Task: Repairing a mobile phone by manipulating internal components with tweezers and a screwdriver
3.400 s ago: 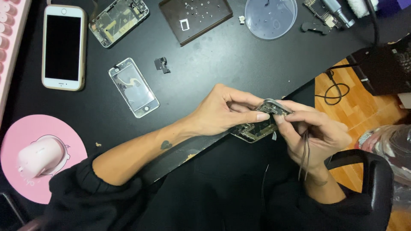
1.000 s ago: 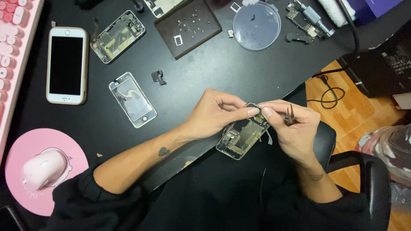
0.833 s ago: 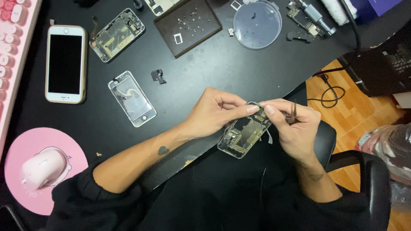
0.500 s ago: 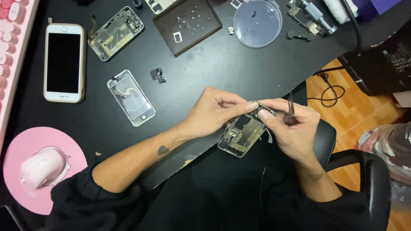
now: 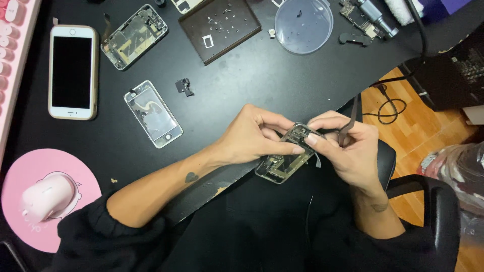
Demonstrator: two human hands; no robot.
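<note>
Even overhead light, sharp focus, faint glare on the black desk (image 5: 282, 80).

Opened phone frame (image 5: 285, 161): upper end hidden under fingers (image 5: 282, 148). Tweezers (image 5: 348, 132) tip hidden behind right hand (image 5: 348, 151). Pink keyboard (image 5: 12, 60) cut by edge, 9 o'clock. Screws in tray (image 5: 220, 22) too small to tell.

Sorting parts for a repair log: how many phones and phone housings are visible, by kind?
Whole phone, white front: 1
Opened housings lying on the desk: 2
Opened housing held in both hands: 1
Total: 4
</note>
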